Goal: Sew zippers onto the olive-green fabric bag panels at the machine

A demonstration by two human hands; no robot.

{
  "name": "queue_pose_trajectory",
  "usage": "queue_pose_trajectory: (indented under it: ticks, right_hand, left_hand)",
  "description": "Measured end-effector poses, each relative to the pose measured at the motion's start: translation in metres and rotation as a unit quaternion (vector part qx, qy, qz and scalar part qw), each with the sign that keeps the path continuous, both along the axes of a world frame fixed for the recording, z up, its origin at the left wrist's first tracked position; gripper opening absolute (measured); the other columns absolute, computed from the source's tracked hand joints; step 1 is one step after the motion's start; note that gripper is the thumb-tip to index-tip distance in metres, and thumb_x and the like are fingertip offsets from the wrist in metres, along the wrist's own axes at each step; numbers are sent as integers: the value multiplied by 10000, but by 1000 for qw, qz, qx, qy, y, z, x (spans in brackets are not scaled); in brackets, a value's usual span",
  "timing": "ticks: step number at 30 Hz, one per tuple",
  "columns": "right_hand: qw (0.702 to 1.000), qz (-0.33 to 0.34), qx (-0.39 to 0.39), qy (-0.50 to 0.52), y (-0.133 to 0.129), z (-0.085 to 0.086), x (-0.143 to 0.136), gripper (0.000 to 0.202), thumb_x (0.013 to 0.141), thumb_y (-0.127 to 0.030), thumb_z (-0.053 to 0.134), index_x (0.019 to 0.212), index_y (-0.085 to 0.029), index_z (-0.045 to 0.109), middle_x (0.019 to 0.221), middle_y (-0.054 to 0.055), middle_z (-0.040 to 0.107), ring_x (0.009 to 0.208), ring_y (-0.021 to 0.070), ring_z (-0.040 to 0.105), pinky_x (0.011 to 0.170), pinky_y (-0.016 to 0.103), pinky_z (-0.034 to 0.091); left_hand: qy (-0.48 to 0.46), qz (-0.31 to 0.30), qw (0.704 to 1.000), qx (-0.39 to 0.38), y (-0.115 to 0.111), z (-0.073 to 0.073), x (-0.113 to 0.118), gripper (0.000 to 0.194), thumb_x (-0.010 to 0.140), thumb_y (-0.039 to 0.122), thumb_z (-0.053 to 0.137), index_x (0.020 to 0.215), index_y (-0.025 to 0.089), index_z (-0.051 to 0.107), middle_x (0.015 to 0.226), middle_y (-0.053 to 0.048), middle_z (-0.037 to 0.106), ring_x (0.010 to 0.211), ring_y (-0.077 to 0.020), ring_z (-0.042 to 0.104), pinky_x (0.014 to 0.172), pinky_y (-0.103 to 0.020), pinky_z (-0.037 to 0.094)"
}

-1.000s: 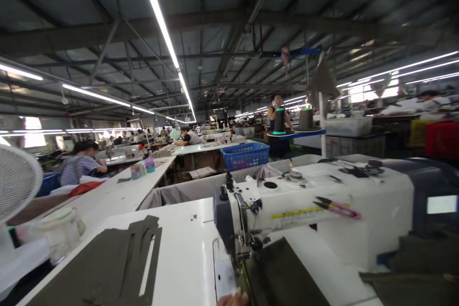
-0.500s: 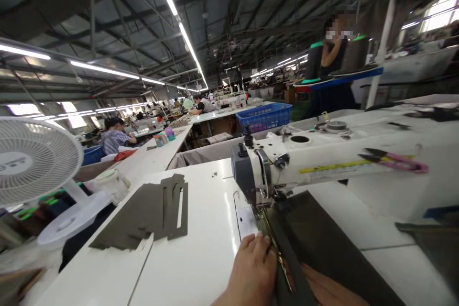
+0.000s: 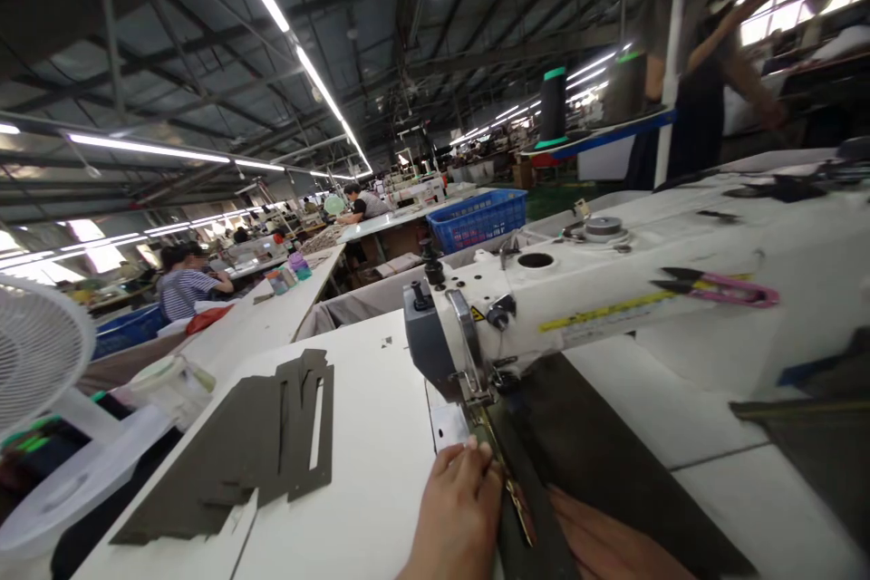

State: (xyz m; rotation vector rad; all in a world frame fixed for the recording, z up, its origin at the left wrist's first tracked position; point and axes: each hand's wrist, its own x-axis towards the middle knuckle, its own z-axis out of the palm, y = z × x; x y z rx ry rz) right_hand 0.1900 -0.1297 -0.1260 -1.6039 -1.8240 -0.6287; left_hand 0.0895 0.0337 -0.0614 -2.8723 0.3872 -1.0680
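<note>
At the sewing machine (image 3: 612, 290), dark cloth (image 3: 598, 435) lies with left hand (image 3: 459, 498) beside its zipper (image 3: 520, 507), right hand (image 3: 602, 536) opposite, both touching, grip indeterminable; likely light, pliable, best steadied flat along the zipper.

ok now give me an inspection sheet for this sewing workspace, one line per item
Surface: white tabletop, with joint lines.
Things at hand: dark fabric with a gold-toned strip, at the sewing machine.
Clutter: dark cut pieces on the left; pink-handled snips on the machine's front.
Hands: left hand beside the strip; right hand at the fabric, right of the strip.
Cables: nothing seen near the hands.
Surroundings: white fan, blue basket, thread cones, striped co-worker at left.
</note>
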Motion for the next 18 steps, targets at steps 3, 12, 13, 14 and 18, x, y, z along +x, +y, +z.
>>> queue_pose_trajectory:
  ticks: [3,12,13,14,18]
  right_hand:
    - [1000,-19,14,-4,5,-6,3,299,886,-192,421,1122,-162,602,1079,89,620,1062,220,552,922,311,485]
    - [998,-50,41,14,26,1,0,298,855,-121,407,1052,-148,629,1000,105,637,1003,219,576,939,335,468]
    - [998,-43,33,14,26,6,2,301,852,-106,405,1044,-151,632,1009,102,634,1007,216,573,941,333,466]
    - [999,-35,10,13,25,12,4,298,851,-96,407,1034,-154,635,1024,100,629,1021,214,564,946,331,461]
    - [999,-4,-47,11,23,33,11,278,845,-81,415,976,-157,648,1016,100,626,1048,212,545,960,333,448]
  left_hand:
    - [18,1,1000,-7,3,3,4,276,984,169,329,963,95,594,974,-124,619,887,-223,610,750,-355,561]
    - [64,10,997,-52,10,1,7,201,943,120,388,1034,120,567,930,-108,572,855,-212,574,724,-295,558]
    - [50,12,997,-60,11,-4,9,212,937,117,375,1019,129,569,924,-105,568,843,-212,571,709,-298,557]
    - [35,15,997,-72,13,-9,11,218,927,112,367,994,139,574,908,-97,563,824,-212,567,689,-301,556]
    - [56,29,990,-129,17,-22,20,195,854,79,423,928,172,577,894,-67,548,808,-208,553,693,-308,540]
